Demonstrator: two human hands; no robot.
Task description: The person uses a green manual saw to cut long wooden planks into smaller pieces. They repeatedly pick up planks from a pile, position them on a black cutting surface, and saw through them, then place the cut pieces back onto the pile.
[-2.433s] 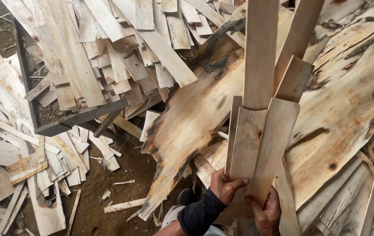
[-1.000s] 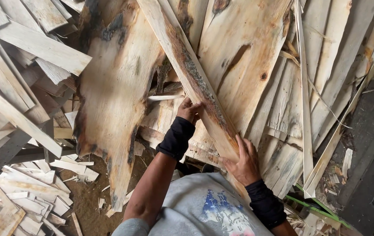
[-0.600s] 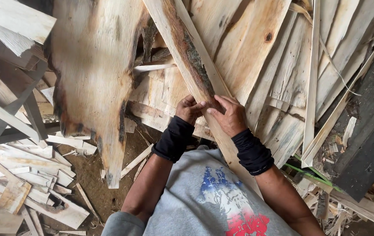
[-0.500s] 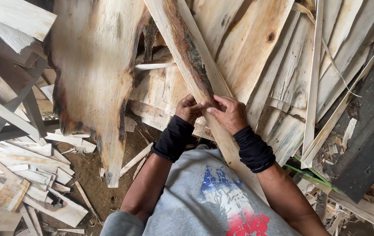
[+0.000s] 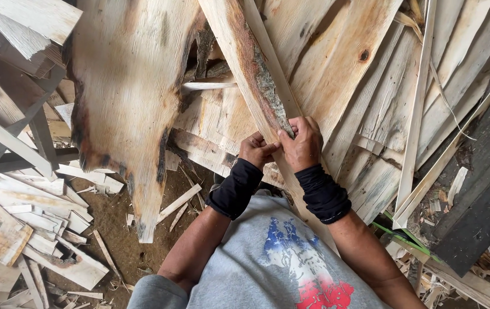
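Both hands are on a long bark-edged slat that slants up and away over a heap of pale offcut boards. The left hand grips its left edge, fingers curled round it; the right hand is clamped on it just beside, thumb pressed to the rough bark face. The two hands nearly touch. Black sleeves cover both wrists. A wide, dark-edged slab hangs to the left, and small scraps litter the dirt floor below.
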